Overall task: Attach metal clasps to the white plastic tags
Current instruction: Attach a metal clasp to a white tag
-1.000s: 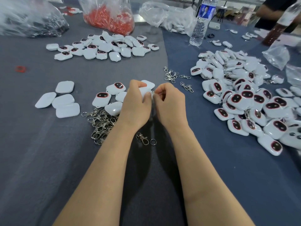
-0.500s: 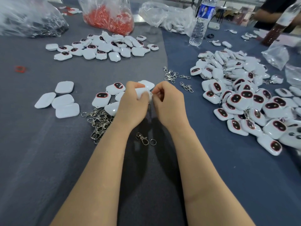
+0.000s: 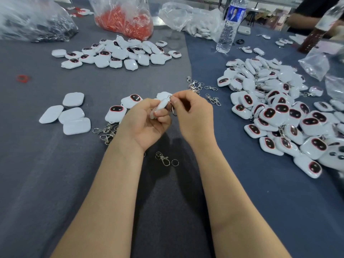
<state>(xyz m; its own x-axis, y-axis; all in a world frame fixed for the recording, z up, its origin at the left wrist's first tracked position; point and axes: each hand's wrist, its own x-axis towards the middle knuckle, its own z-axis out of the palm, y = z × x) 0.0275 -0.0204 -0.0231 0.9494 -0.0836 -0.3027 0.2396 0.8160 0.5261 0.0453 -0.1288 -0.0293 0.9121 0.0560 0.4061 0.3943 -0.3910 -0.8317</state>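
Grey cloth [image 3: 46, 183] covers the table on the left and in the middle; a blue cloth [image 3: 260, 192] covers the right side.

Large heap of white tags [image 3: 283, 116] on the blue cloth, right of the hands. Many lie face up, showing dark ovals with red rims; metal clasps show among them.

Smaller pile of tags [image 3: 119, 54] on the grey cloth, far centre.

Far edge, left to right:
- clear bag with dark contents [image 3: 33, 23]
- bag of red parts [image 3: 124, 21]
- bag of white parts [image 3: 191, 21]
- water bottle [image 3: 229, 27], upright

Left hand [image 3: 143, 125]: palm turned up, fingers curled round one white tag [image 3: 161, 106]. The tag is held off the table, edge-on to the camera, between the two hands.

Right hand [image 3: 195, 114]: thumb and forefinger pinch a metal clasp [image 3: 173, 109] against the top corner of that tag. The clasp hangs down beside the tag. Cannot tell whether its ring is through the tag's hole.

Four blank tags [image 3: 65, 113] lie face down in a cluster, well left of the hands. Two face-up tags [image 3: 122, 107] lie just beyond the left hand.

Tangle of loose clasps [image 3: 106, 134] beside the left wrist. Second scatter of clasps [image 3: 197, 85] beyond the right hand.

One single clasp [image 3: 163, 158] lies on the cloth between the forearms, with a bare split ring [image 3: 175, 162] just beside it.

Small red ring [image 3: 22, 78] alone at far left.
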